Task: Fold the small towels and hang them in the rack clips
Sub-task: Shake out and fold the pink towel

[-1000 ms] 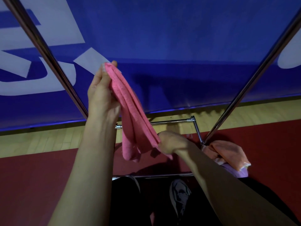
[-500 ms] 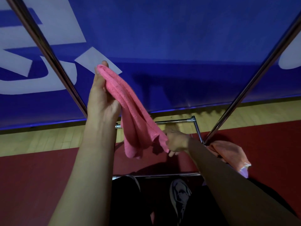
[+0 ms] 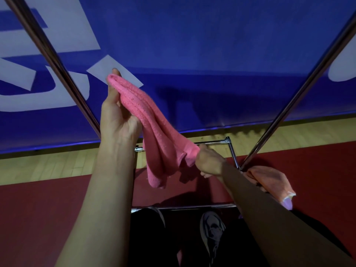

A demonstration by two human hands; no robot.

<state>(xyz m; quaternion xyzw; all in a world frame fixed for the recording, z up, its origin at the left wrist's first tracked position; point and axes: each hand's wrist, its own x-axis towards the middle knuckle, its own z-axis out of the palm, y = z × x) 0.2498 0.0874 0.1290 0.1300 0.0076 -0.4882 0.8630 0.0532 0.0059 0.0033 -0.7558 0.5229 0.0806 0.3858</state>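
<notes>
Left hand (image 3: 117, 120) and right hand (image 3: 209, 160) gripping pink towel (image 3: 154, 130) ends, folded lengthwise

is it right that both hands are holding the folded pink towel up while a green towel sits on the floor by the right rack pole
Not quite. The head view shows the left hand and right hand holding the folded pink towel up, but the towel on the floor by the right rack pole is an orange towel, not green.

Pink towel (image 3: 154, 130), orange towel (image 3: 273, 182), blue banner (image 3: 212, 54) lettered white.
</notes>
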